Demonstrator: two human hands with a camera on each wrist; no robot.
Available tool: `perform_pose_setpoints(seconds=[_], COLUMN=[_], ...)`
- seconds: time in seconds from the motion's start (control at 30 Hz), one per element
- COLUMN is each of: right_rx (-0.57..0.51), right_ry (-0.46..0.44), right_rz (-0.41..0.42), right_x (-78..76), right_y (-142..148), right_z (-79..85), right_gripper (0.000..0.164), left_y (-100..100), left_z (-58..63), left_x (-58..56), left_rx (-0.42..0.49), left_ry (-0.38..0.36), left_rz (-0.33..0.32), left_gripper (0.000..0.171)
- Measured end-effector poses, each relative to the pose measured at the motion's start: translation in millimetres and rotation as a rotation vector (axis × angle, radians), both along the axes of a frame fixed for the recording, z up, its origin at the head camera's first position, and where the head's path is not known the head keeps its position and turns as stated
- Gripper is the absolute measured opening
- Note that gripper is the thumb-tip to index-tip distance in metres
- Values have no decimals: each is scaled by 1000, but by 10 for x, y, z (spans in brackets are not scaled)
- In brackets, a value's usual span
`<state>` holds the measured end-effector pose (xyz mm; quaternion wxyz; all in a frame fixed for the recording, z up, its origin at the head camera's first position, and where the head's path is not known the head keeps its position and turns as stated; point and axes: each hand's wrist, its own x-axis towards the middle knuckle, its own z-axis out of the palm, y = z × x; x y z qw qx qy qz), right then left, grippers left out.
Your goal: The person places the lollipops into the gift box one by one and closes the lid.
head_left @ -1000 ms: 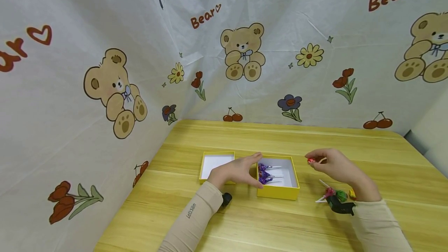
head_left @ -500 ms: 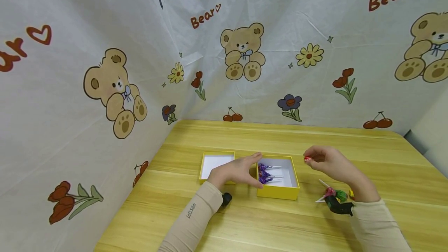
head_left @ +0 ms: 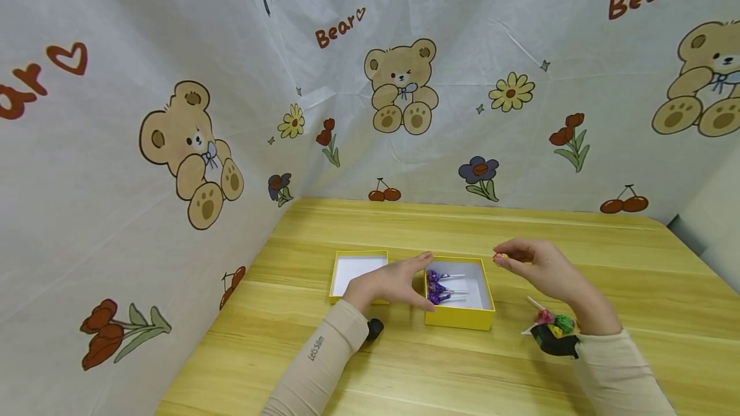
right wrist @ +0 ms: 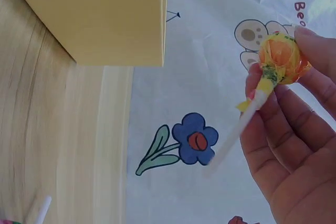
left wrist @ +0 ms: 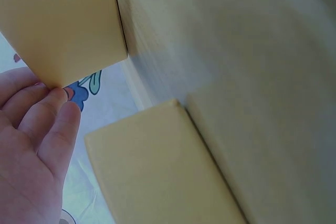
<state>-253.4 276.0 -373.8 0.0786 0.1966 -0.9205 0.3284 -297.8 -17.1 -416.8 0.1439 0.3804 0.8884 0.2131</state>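
My left hand [head_left: 393,282] spans the left side of the yellow open box [head_left: 459,318], thumb at its front corner and fingers at the back one. In the left wrist view the fingers [left wrist: 44,111] bend against the edge of the box [left wrist: 68,19]. Inside, purple-wrapped lollipops [head_left: 437,288] lie in a column along the left wall, sticks pointing right. Right of the box, my right hand [head_left: 546,269] is raised and pinches a lollipop [right wrist: 281,59] by its wrapped head. Its wrapper looks yellow and orange in the right wrist view, and its white stick points down and left.
The box's shallow lid [head_left: 354,268] lies white inside up, partly behind my left hand. Right of the box, a pink lollipop [head_left: 545,317], a green lollipop [head_left: 564,323] and a partly hidden yellow one lie together near my right wrist. A bear-printed sheet [head_left: 347,165] hangs behind the table.
My right hand has moved left and slightly up toward the box, carrying the lollipop and turning it. My left hand and the box have stayed in place.
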Motion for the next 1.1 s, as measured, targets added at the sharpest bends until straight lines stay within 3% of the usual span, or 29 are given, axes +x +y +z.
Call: perform_pose_setpoints(seconds=[0.43,0.6,1.1], right_rx=[-61,-87,-60], right_ry=[3,26,63], right_rz=[16,63,98], right_x=[-12,-16,-1], right_y=[-261,-353,-520], right_z=[-70,-104,-157], right_gripper=[22,18,15], left_y=[9,14,14], left_z=[17,2,-6], left_x=[4,-4,-14], left_rx=[1,0,-6], left_ry=[-13,-9,-20], left_rz=[2,6,9], left_gripper=[99,99,100])
